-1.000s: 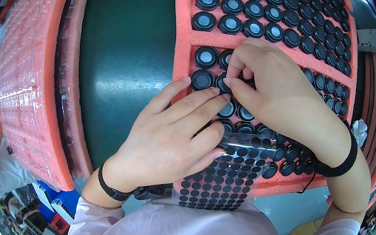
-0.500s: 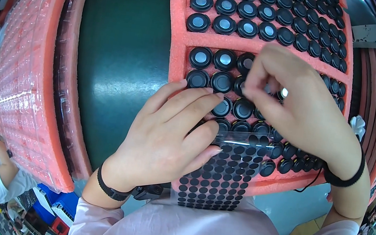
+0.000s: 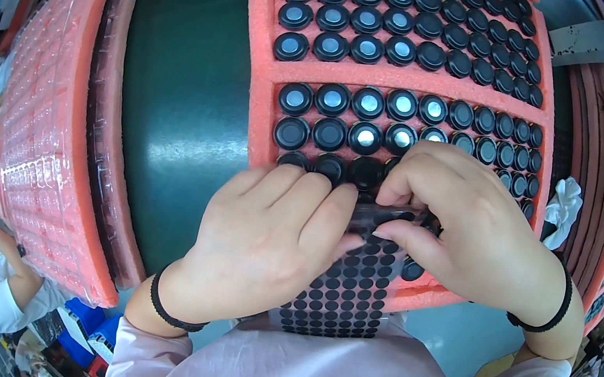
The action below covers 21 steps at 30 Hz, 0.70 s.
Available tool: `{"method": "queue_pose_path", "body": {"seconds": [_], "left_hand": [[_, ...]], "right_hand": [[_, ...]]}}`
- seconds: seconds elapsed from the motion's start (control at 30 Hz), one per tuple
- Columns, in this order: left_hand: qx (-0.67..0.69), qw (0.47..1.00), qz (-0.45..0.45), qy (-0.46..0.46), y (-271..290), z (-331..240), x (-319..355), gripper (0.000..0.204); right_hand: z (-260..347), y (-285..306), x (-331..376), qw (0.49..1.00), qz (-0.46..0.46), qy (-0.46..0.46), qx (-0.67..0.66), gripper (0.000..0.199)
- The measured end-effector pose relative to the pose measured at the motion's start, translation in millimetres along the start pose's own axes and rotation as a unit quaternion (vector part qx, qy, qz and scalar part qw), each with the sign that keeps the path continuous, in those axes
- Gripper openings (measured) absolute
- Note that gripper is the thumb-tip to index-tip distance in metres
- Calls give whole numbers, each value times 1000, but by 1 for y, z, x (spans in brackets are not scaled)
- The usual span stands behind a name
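The left hand [image 3: 271, 231] curls, thumb at a clear sheet [image 3: 337, 293] patterned with rows of round black dots; its hold is unclear. The sheet overlaps the near edge of a pink foam tray [image 3: 258, 63] of black discs [image 3: 329, 134]. The right hand's [image 3: 472, 235] thumb and forefinger stand slightly apart at the sheet's far end; I cannot tell whether they grip it.

Bare left hand [image 3: 264, 230] grips clear plastic, black-dotted sheet [image 3: 336, 298] over pink foam tray [image 3: 312, 74]; bare right hand [image 3: 470, 225], thumb and forefinger parted, at sheet's top.
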<state>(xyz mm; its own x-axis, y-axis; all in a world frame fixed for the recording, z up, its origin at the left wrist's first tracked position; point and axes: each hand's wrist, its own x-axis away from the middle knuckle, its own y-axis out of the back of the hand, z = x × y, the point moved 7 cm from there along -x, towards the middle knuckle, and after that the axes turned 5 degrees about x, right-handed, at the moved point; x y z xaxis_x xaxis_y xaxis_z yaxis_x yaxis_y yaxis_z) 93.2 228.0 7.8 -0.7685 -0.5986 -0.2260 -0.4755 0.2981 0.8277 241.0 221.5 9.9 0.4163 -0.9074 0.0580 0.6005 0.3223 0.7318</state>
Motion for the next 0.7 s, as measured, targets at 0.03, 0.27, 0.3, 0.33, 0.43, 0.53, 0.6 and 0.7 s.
{"method": "queue_pose_path", "body": {"seconds": [0.03, 0.27, 0.3, 0.33, 0.43, 0.53, 0.6, 0.7], "left_hand": [[-18, 1000, 18, 4, -3, -3, -1, 39], [-78, 996, 2, -54, -9, -16, -19, 35], [-82, 995, 5, -53, -11, -18, -21, 34], [-87, 995, 8, -53, -12, -19, -24, 33], [-113, 990, -25, -85, -17, -18, -26, 33], [-116, 989, -29, -83, -16, -20, -28, 34], [-98, 994, -5, -48, -16, -19, -30, 35], [-69, 997, 4, -33, -17, -16, -29, 35]], "right_hand": [[0, 4, 2, 1000, -10, 7, -3, 31], [-9, 18, 11, 1000, -1, 7, 6, 28], [-10, 18, 12, 1000, 3, 8, 18, 27], [-12, 18, 13, 1000, 1, 7, 19, 27], [-14, 20, 14, 998, -28, 32, 39, 26], [-13, 22, 15, 996, -41, 43, 65, 26], [-14, 21, 15, 995, -48, 49, 77, 27], [-11, 17, 15, 986, -68, 75, 131, 25]]}}
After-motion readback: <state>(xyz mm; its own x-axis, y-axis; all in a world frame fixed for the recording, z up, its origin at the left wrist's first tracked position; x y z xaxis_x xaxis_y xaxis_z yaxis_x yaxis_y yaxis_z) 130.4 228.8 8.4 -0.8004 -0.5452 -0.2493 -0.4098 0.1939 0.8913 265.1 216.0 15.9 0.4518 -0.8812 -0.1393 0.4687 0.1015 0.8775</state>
